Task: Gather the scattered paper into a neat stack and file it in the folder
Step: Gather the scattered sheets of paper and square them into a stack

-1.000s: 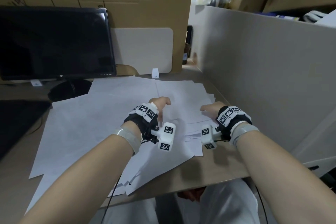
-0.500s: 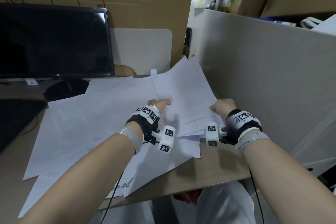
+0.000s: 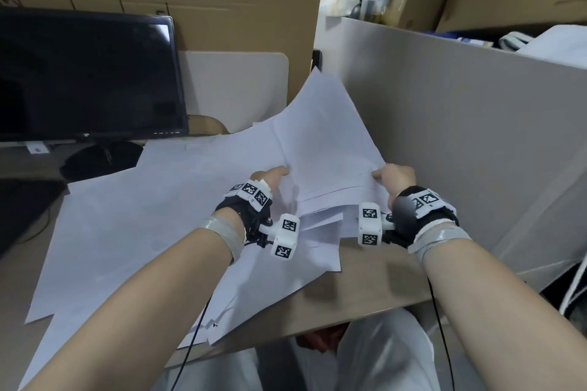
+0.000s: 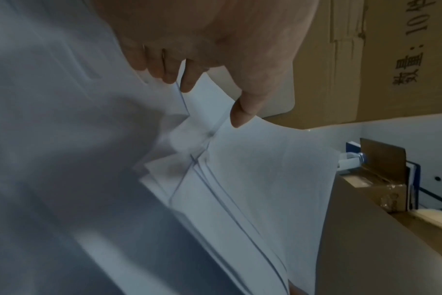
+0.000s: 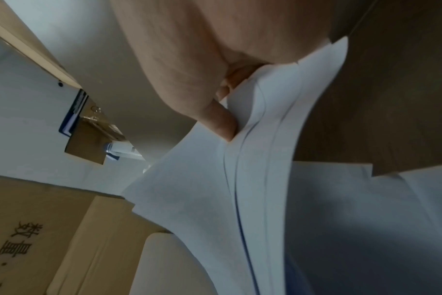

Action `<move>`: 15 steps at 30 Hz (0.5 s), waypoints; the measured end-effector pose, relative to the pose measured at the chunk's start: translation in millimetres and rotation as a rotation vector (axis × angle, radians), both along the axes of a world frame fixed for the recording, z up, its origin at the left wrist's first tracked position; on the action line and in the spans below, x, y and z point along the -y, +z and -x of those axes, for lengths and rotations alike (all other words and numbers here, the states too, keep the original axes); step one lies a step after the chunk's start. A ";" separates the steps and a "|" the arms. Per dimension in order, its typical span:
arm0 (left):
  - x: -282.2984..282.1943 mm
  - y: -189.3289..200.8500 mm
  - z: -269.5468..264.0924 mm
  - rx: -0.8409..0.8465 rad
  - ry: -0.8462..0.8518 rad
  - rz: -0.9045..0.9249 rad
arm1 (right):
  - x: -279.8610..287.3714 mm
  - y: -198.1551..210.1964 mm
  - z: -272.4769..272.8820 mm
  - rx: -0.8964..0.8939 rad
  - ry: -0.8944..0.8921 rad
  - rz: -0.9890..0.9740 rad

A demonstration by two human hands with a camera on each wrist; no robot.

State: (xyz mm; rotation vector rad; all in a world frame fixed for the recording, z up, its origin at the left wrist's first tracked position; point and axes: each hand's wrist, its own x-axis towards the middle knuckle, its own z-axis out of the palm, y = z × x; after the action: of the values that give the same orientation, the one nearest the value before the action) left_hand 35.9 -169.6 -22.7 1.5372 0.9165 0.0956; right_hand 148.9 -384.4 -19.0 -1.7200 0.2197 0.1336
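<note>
- While most of the white sheets still lie fanned loose across the desk (image 3: 374,282), from the monitor's (image 3: 85,73) foot to the near edge, the step in hand looks like the gathering: one bundle of paper (image 3: 327,149) is raised on its right side, its far corner tipped up toward the grey partition (image 3: 460,143).
- At the bundle's left edge, the left hand (image 3: 270,178) has its fingers (image 4: 169,73) curled down onto the sheet edges with the thumb set apart on the top sheet; it appears to pinch them, though how many sheets it holds cannot be told.
- Between the hands the sheets are uneven, their lower edges stepped one past another, so the bundle is not yet squared.
- At the right edge, the right hand (image 3: 397,178) grips firmly, thumb on top and fingers (image 5: 230,83) tucked under several layered sheets.
- No folder can be picked out with certainty; a blue-edged item (image 4: 414,185) stands far off behind a cardboard flap, its nature unclear.
- Judging from this, the next move calls for standing the bundle on edge and tapping it even, then sweeping in the loose sheets on the left without creasing them.
</note>
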 end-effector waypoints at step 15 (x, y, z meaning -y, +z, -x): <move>-16.0 -68.4 -57.5 -0.101 -0.157 -0.014 | 16.0 -15.6 3.6 -0.167 0.381 0.550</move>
State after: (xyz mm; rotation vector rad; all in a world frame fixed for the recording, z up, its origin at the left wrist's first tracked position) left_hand 93.4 -153.6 -91.1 1.6335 0.8727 -0.0887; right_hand 145.3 -400.4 -34.6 -2.2886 0.0474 0.5392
